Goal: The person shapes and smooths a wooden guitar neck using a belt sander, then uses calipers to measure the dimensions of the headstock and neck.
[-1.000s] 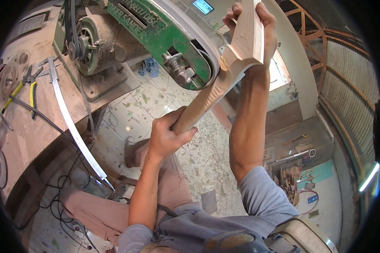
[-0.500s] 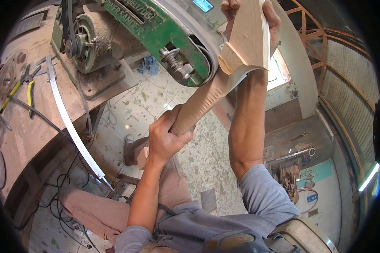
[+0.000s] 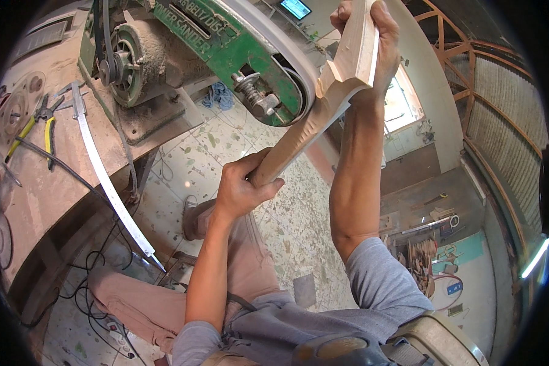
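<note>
My left hand (image 3: 241,189) grips the narrow lower end of a pale, shaped wooden piece (image 3: 299,137), with ridges carved along it. My right hand (image 3: 384,52) is closed round the wide upper end, its fingers partly behind the wood. The piece slants from lower left to upper right, its middle against or very near the rounded nose of the sanding belt (image 3: 306,91) on a green power sander (image 3: 226,52). Whether wood and belt touch, I cannot tell exactly.
A dusty bench (image 3: 46,201) at left carries a long caliper (image 3: 107,183), yellow-handled pliers (image 3: 46,125) and discs (image 3: 1,241). The sander's motor (image 3: 140,61) sits behind. Below lie tangled cables (image 3: 91,311) and a blue rag (image 3: 219,96). A screen (image 3: 295,8) is at top.
The wooden piece turned to show more of its broad upper face half a second ago, then turned back. Both hands shifted slightly with it; the upper end now sits a little further left.
</note>
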`<state>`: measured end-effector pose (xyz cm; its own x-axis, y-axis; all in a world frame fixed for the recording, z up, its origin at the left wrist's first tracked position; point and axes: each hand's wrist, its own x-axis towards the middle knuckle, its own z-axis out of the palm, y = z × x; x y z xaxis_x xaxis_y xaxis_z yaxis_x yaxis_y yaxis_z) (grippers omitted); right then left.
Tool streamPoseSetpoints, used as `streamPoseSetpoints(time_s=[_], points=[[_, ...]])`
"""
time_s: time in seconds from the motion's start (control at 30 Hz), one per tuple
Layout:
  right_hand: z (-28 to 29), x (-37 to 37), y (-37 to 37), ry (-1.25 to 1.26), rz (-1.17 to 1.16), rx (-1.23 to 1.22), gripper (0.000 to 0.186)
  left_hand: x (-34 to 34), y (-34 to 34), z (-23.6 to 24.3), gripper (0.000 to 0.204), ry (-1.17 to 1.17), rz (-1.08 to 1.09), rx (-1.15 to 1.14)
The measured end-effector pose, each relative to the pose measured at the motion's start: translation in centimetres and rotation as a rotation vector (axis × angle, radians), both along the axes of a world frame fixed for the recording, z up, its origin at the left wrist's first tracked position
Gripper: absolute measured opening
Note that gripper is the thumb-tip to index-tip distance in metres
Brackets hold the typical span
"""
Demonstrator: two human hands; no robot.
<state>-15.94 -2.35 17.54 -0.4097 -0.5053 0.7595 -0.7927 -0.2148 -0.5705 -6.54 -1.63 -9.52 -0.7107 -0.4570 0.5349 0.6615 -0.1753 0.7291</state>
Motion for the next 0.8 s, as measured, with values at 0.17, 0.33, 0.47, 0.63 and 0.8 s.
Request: streamPoseSetpoints(time_s=[0.17, 0.33, 0.47, 0.63, 0.8], points=[[-0.3, 1.6, -0.2, -0.079, -0.245, -0.036, 0.034, -0.3, -0.7, -0.5, 0.062, -0.048, -0.234, 0.032], [-0.3, 2.4, -0.2, -0.137, -0.255, -0.002, 0.030, 0.0, -1.3, -0.2, 0.063, -0.060, -0.418, 0.107], [0.0, 2.6, -0.7, 0.114, -0.463, -0.095, 0.035, -0.3, -1.4, -0.2, 0.066, -0.033, -0.587, 0.145], [0.0, 3.1, -0.2, 0.424, -1.099, 0.158, 0.051, -0.2, -1.4, 0.9, 0.079, 0.015, -0.800, 0.236], [0.6, 2.1, 1.8, 0.375, -0.839, 0.041, 0.062, 0.9, -0.5, 1.5, 0.094, -0.092, -0.762, 0.273]])
